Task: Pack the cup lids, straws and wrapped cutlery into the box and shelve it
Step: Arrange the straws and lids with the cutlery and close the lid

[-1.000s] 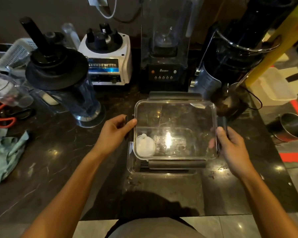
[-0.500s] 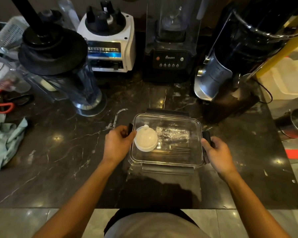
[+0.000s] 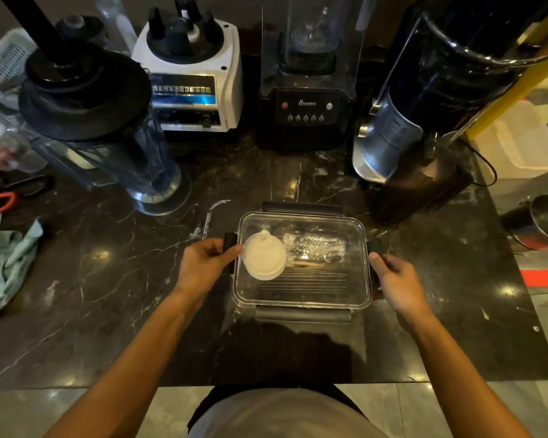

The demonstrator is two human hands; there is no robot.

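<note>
A clear rectangular box (image 3: 358,298) with a transparent lid and black clasps sits on the dark marble counter in front of me. Through the lid I see white cup lids (image 3: 264,258) at the left, wrapped cutlery (image 3: 314,246) at the back and dark straws (image 3: 304,281) along the front. My left hand (image 3: 204,263) grips the black clasp on the box's left side. My right hand (image 3: 396,284) presses the clasp on the right side.
Blender jug (image 3: 108,134) stands at back left, a white blender base (image 3: 190,77), a black blender (image 3: 307,90) and a coffee grinder (image 3: 424,105) line the back. A green cloth (image 3: 7,263) lies far left. A steel pot (image 3: 541,222) sits off the counter's right edge.
The lid came down from above onto the box and now lies flat on it. Both hands followed it down to the side clasps.
</note>
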